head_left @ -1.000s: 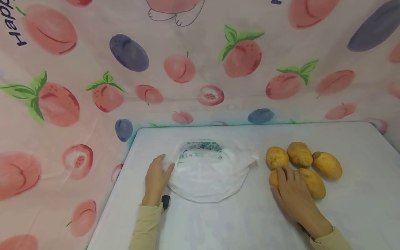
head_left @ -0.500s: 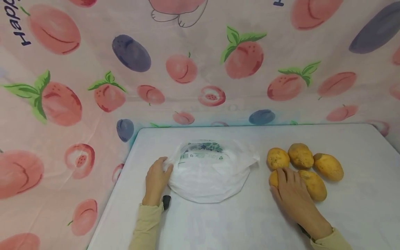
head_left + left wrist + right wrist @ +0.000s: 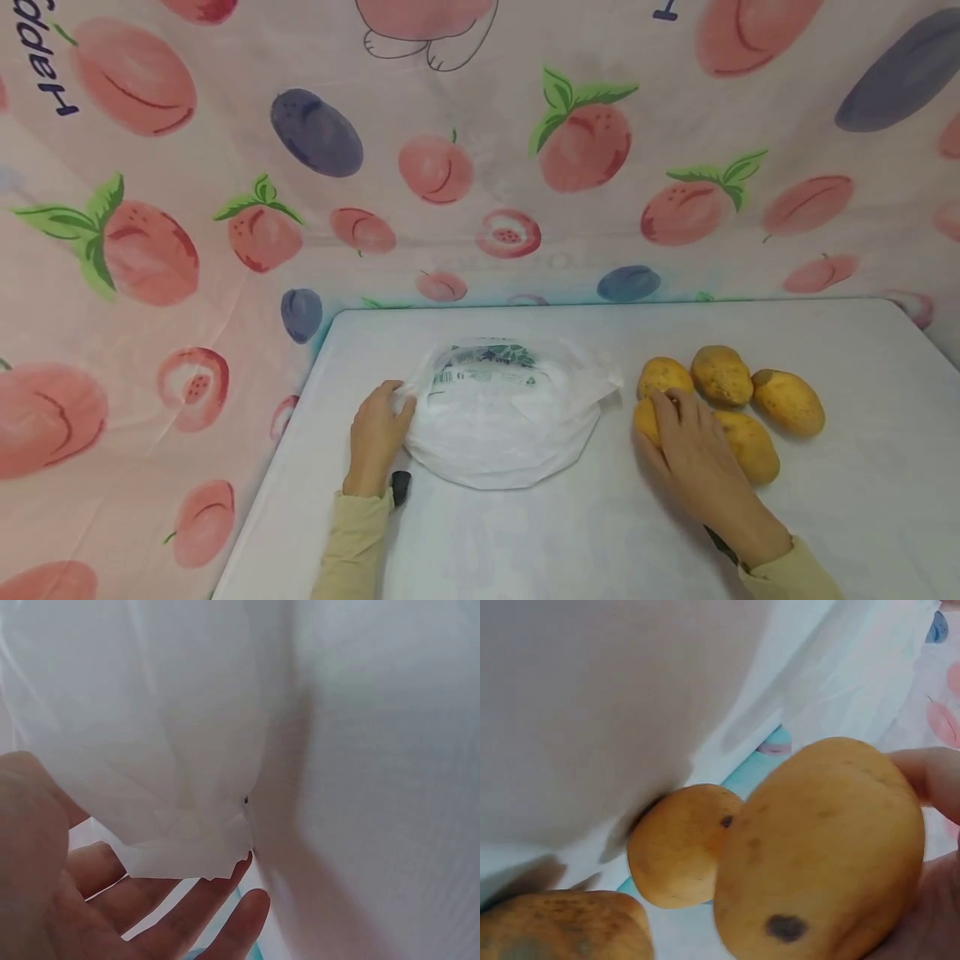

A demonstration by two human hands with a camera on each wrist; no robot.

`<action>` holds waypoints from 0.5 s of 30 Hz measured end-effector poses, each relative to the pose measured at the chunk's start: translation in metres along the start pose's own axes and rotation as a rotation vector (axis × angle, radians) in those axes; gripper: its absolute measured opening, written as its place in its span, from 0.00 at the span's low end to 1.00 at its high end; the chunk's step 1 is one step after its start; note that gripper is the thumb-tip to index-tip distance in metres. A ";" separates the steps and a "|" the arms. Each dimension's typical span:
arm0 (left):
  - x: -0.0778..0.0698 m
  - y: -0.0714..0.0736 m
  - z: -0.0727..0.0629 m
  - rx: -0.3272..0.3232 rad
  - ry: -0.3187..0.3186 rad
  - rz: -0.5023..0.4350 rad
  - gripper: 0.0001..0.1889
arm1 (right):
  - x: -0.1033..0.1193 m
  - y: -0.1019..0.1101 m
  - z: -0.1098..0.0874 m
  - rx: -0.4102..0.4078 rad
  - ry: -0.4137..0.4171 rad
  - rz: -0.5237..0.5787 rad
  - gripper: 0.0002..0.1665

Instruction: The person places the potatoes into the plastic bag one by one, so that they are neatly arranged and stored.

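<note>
A white translucent plastic bag (image 3: pixel 498 442) with green print lies spread on the table. At its left edge, my left hand (image 3: pixel 377 437) holds the film; the left wrist view shows the bag (image 3: pixel 172 772) between the thumb and the fingers (image 3: pixel 176 919). My right hand (image 3: pixel 701 462) grips a yellow potato (image 3: pixel 647 422). In the right wrist view this potato (image 3: pixel 821 851), with a dark spot, stands close to the camera, the fingers (image 3: pixel 934 772) behind it. Several other potatoes (image 3: pixel 787 402) lie beside and beyond the right hand, one partly covered by it.
The white table (image 3: pixel 555 542) ends at the back against a hanging cloth (image 3: pixel 480 167) printed with peaches and other fruit. A small black object (image 3: pixel 401 487) sits at the left wrist.
The right hand has shifted slightly left and away from the person with the gripped potato. The left hand has come in against the bag's edge.
</note>
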State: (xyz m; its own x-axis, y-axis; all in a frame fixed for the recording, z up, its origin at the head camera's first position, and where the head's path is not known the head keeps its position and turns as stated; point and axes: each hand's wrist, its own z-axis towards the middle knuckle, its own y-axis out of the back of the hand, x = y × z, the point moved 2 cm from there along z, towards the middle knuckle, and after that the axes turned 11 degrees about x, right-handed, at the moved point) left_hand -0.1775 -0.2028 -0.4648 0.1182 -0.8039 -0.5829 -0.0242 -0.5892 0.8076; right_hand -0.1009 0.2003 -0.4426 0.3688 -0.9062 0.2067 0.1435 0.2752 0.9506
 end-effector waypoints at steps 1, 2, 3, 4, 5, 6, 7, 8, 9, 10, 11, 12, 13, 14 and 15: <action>0.000 0.000 0.000 -0.001 0.001 -0.001 0.21 | 0.001 0.001 0.002 -0.014 0.012 0.005 0.31; 0.000 0.000 0.000 -0.002 0.001 -0.001 0.21 | 0.001 0.002 0.003 -0.027 0.026 0.007 0.30; 0.000 0.000 0.000 0.000 0.001 -0.002 0.21 | 0.002 0.003 0.004 -0.042 0.042 0.008 0.29; 0.000 -0.001 0.000 0.000 0.000 -0.004 0.21 | 0.003 0.004 0.006 -0.057 0.057 0.007 0.28; 0.000 -0.001 0.000 0.001 -0.002 -0.005 0.21 | 0.004 0.005 0.008 -0.070 0.070 0.005 0.27; 0.000 0.000 0.000 0.000 -0.003 -0.007 0.21 | 0.005 0.006 0.009 -0.082 0.082 0.004 0.25; 0.000 0.000 0.000 0.000 -0.006 -0.009 0.21 | 0.007 0.007 0.011 -0.092 0.092 0.006 0.25; 0.000 0.000 0.000 -0.002 -0.009 -0.010 0.21 | 0.008 0.008 0.012 -0.098 0.102 0.011 0.26; 0.000 0.000 0.000 -0.003 -0.012 -0.012 0.21 | 0.010 0.008 0.014 -0.104 0.111 0.014 0.27; 0.000 0.000 0.000 -0.006 -0.014 -0.015 0.21 | 0.012 0.009 0.015 -0.105 0.116 0.018 0.27; 0.000 0.000 0.000 -0.008 -0.015 -0.017 0.21 | 0.014 0.009 0.017 -0.105 0.122 0.023 0.27; 0.000 0.000 0.000 -0.010 -0.015 -0.018 0.20 | 0.016 0.010 0.019 -0.102 0.126 0.031 0.27; 0.000 0.000 0.000 -0.012 -0.015 -0.021 0.20 | 0.018 0.010 0.020 -0.095 0.127 0.042 0.26; 0.000 -0.001 -0.001 -0.012 -0.015 -0.025 0.20 | 0.020 0.010 0.022 -0.089 0.127 0.049 0.26; 0.000 -0.001 -0.001 -0.012 -0.016 -0.028 0.20 | 0.022 0.010 0.023 -0.081 0.122 0.057 0.27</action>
State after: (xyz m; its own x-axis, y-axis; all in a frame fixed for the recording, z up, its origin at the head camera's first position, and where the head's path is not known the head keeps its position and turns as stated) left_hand -0.1767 -0.2026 -0.4658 0.1027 -0.7882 -0.6068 -0.0095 -0.6108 0.7917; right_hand -0.1127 0.1762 -0.4231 0.4863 -0.8443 0.2252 0.1913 0.3543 0.9154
